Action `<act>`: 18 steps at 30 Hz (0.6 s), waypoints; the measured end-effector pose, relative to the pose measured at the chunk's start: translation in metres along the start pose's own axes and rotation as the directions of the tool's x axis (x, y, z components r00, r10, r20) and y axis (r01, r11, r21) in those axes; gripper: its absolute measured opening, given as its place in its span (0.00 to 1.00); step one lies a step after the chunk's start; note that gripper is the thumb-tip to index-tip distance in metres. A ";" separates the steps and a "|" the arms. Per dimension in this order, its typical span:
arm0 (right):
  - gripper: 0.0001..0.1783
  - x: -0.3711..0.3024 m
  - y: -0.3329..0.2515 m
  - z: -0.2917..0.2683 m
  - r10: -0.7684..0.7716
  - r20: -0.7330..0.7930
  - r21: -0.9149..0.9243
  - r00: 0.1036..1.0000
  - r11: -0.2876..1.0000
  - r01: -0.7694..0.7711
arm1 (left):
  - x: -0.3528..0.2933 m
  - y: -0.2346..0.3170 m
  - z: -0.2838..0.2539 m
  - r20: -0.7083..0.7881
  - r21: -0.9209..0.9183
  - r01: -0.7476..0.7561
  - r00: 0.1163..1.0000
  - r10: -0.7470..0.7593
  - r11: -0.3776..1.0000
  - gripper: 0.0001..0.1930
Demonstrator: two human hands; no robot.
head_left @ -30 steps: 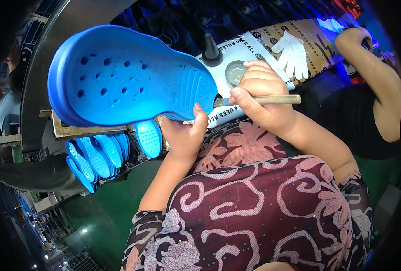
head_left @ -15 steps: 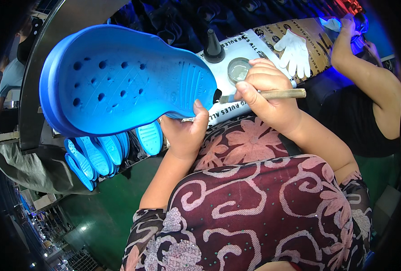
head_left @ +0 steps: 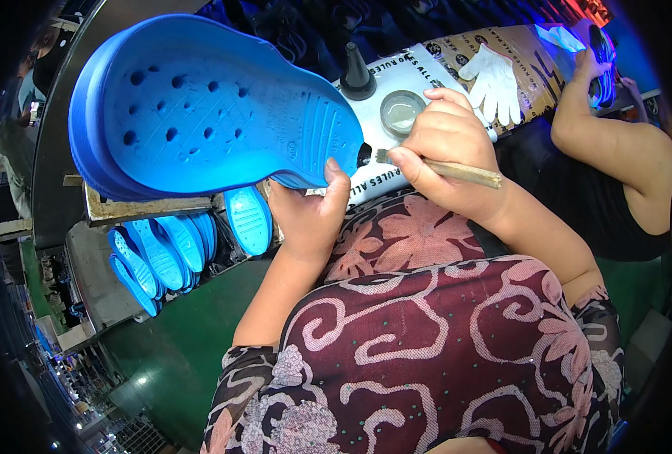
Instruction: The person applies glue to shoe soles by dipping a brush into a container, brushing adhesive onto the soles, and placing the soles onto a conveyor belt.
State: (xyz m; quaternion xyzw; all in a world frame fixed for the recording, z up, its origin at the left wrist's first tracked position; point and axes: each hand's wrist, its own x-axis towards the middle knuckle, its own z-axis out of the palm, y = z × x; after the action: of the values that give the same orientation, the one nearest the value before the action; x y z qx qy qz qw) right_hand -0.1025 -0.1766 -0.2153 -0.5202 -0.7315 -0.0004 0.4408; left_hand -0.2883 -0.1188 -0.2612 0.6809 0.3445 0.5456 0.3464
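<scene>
A large blue shoe sole (head_left: 207,113) with round holes is held up at the left, its narrow end toward the right. My left hand (head_left: 309,208) grips its lower edge near that end, thumb on top. A black patch (head_left: 364,155) sits on the sole's tip. My right hand (head_left: 453,144) pinches a flat brush (head_left: 461,172) by its wooden handle. The bristles are just right of the black patch, a small gap apart. Behind my right hand stands a round cup (head_left: 402,112) of pale liquid. A dark cone-topped bottle (head_left: 358,72) is beside it.
White printed wrapping (head_left: 385,178) covers the work surface. A white glove (head_left: 495,85) lies on brown printed cardboard (head_left: 536,83). Several smaller blue soles (head_left: 177,246) lean together at the lower left. At the far right, another person's arm (head_left: 608,136) handles a blue item.
The sole has tilted slightly, its wide end rising. The brush has drawn back from the black patch toward the right, and its handle end has dropped.
</scene>
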 end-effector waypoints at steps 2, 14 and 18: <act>0.09 0.001 0.002 -0.006 0.031 -0.008 0.014 0.999 0.999 -0.031 | 0.002 -0.002 -0.001 -0.004 0.003 0.002 1.000 -0.002 1.000 0.18; 0.13 -0.027 0.032 -0.040 0.373 -0.180 0.170 0.910 0.923 -0.345 | 0.056 0.068 -0.027 0.260 -0.273 0.329 0.930 -0.260 0.904 0.29; 0.15 -0.042 0.040 -0.054 0.315 -0.257 0.132 0.913 0.948 -0.290 | 0.079 0.123 -0.014 0.721 -0.268 0.721 0.590 -0.364 0.639 0.40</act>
State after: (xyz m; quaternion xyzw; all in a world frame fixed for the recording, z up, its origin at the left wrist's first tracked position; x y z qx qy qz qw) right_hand -0.0341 -0.2147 -0.2280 -0.6013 -0.5730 0.0291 0.5562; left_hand -0.2771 -0.1148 -0.1142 0.5443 0.2466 0.2295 0.7683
